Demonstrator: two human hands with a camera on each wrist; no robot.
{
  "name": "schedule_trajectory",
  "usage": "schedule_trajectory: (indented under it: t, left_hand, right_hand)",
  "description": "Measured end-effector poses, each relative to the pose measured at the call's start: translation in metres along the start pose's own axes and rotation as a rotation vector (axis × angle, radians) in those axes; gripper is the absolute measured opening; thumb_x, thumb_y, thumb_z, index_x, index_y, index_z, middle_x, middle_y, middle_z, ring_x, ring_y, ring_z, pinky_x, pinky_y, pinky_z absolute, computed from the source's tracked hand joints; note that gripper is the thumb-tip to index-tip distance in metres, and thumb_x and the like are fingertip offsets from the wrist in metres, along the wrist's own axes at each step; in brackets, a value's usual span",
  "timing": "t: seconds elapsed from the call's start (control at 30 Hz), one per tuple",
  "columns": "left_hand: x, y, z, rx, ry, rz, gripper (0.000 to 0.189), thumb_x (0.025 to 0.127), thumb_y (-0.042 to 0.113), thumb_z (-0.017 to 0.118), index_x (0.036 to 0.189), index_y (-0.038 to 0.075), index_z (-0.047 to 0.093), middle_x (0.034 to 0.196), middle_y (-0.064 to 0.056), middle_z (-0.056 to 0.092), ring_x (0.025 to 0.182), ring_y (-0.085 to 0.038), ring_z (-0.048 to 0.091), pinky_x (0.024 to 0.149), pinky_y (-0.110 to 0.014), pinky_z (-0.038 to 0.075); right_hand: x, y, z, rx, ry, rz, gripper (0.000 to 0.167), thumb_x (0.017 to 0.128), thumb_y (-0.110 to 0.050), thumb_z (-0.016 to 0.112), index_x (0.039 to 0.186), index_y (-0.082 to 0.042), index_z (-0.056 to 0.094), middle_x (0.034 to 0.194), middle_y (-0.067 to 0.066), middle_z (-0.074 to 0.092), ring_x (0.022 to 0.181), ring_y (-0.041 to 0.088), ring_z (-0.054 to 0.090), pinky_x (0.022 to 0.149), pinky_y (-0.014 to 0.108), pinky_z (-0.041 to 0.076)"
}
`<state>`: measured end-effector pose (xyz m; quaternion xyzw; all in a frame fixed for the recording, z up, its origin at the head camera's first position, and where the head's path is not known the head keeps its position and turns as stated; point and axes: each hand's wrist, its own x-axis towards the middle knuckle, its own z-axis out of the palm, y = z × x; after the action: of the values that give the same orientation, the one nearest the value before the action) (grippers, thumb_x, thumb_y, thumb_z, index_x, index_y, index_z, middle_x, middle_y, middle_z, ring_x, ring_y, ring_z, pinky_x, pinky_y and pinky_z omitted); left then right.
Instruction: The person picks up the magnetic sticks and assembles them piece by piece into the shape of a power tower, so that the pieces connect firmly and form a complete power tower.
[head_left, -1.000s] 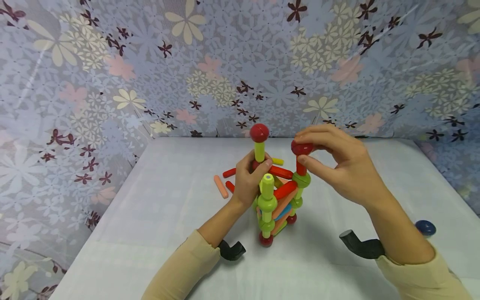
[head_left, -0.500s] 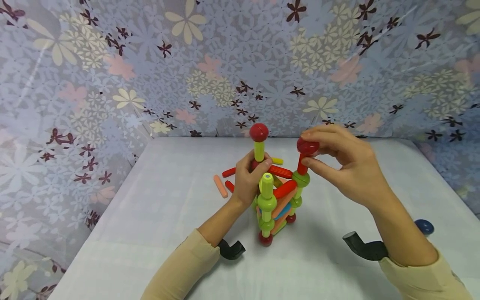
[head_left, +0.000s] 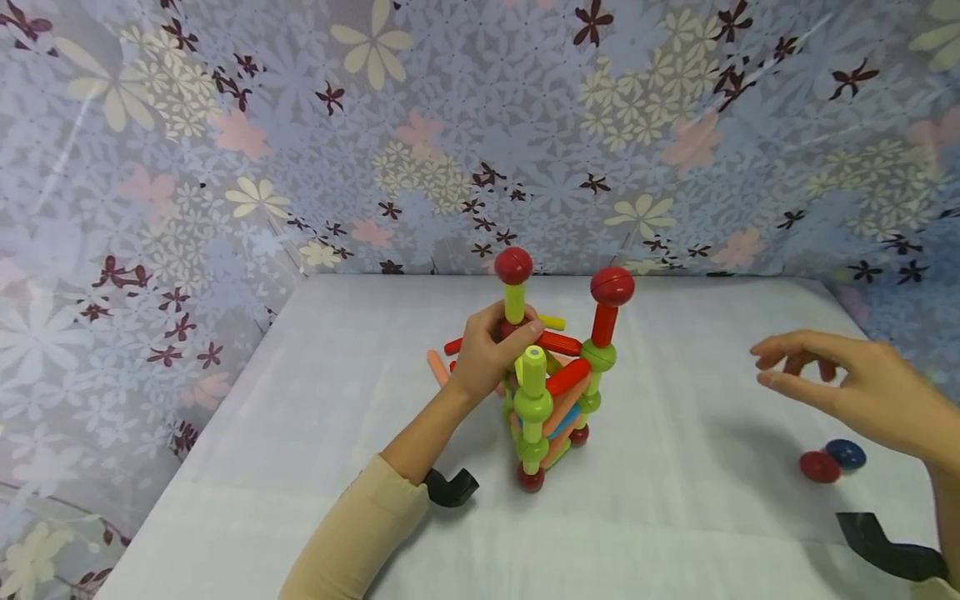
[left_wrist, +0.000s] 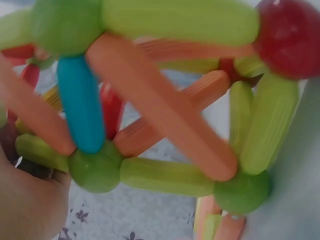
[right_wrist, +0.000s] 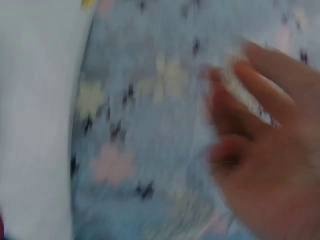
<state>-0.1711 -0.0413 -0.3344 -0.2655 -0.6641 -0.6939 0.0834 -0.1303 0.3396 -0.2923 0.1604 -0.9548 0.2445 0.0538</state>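
A tower of coloured toy sticks and balls (head_left: 555,408) stands on the white cloth, mid-table. My left hand (head_left: 480,354) grips its rear left post at a red ball (head_left: 509,328), below a light green stick topped by another red ball (head_left: 513,266). On the right post, a red stick (head_left: 603,325) leans slightly, bearing a red ball (head_left: 612,286). The left wrist view shows green balls (left_wrist: 95,167), orange diagonal sticks (left_wrist: 160,105) and a blue stick (left_wrist: 80,102) in the frame. My right hand (head_left: 862,392) hovers at far right, fingers loosely bent, holding nothing.
A loose red ball (head_left: 819,467) and a blue ball (head_left: 845,454) lie together below my right hand. Behind my left hand are loose sticks, among them an orange stick (head_left: 438,367) and a yellow stick (head_left: 552,322). A flowered cloth (head_left: 450,125) hangs at the back.
My right hand has let go of the red ball on the right post and moved far right. The red ball stays on its red stick. My left hand keeps its grip.
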Motion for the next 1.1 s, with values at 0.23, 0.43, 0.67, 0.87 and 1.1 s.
schedule_trajectory:
  t: [0.23,0.43,0.67,0.87,1.1]
  left_hand:
    - [0.003,0.001,-0.004,-0.012,-0.027,-0.02,0.036,0.089,0.036,0.061,0.096,0.0,0.06,0.069,-0.009,0.048,0.056,-0.019,0.044,0.047,-0.027,0.038]
    - [0.002,-0.003,-0.005,-0.034,-0.013,-0.012,0.034,0.09,0.033,0.06,0.096,-0.001,0.059,0.069,-0.008,0.046,0.055,-0.019,0.042,0.046,-0.027,0.035]
    - [-0.001,-0.004,-0.001,-0.038,-0.01,-0.015,0.033,0.09,0.033,0.058,0.095,0.0,0.059,0.065,-0.007,0.043,0.051,-0.019,0.04,0.043,-0.027,0.033]
    - [-0.002,-0.005,0.001,-0.033,0.01,-0.013,0.036,0.089,0.035,0.059,0.095,-0.001,0.059,0.065,-0.006,0.041,0.052,-0.018,0.038,0.044,-0.026,0.031]
    - [-0.002,-0.006,0.003,-0.062,0.023,0.003,0.038,0.09,0.034,0.058,0.095,-0.003,0.058,0.068,-0.008,0.045,0.054,-0.019,0.042,0.044,-0.028,0.035]
  right_hand:
    - [-0.029,0.099,0.007,-0.061,-0.35,0.149,0.049,0.078,-0.039,0.078,0.117,-0.01,0.065,0.11,0.01,0.062,0.084,0.01,0.051,0.057,0.029,0.039]
    - [-0.042,0.154,0.017,0.088,-0.498,0.202,0.056,0.076,-0.031,0.08,0.12,-0.002,0.062,0.118,0.02,0.059,0.092,0.007,0.058,0.069,0.05,0.051]
    - [-0.034,0.149,0.031,0.07,-0.383,0.262,0.055,0.084,-0.04,0.073,0.12,0.0,0.062,0.117,0.026,0.059,0.098,0.044,0.058,0.068,0.052,0.051]
    - [-0.013,0.061,0.009,0.181,-0.11,0.159,0.045,0.09,-0.028,0.069,0.127,-0.006,0.058,0.123,0.013,0.055,0.096,0.02,0.064,0.068,0.039,0.055]
    - [0.01,-0.101,-0.016,0.369,0.11,-0.416,0.055,0.071,0.017,0.074,0.122,-0.002,0.064,0.117,0.004,0.064,0.09,0.009,0.066,0.075,0.017,0.051]
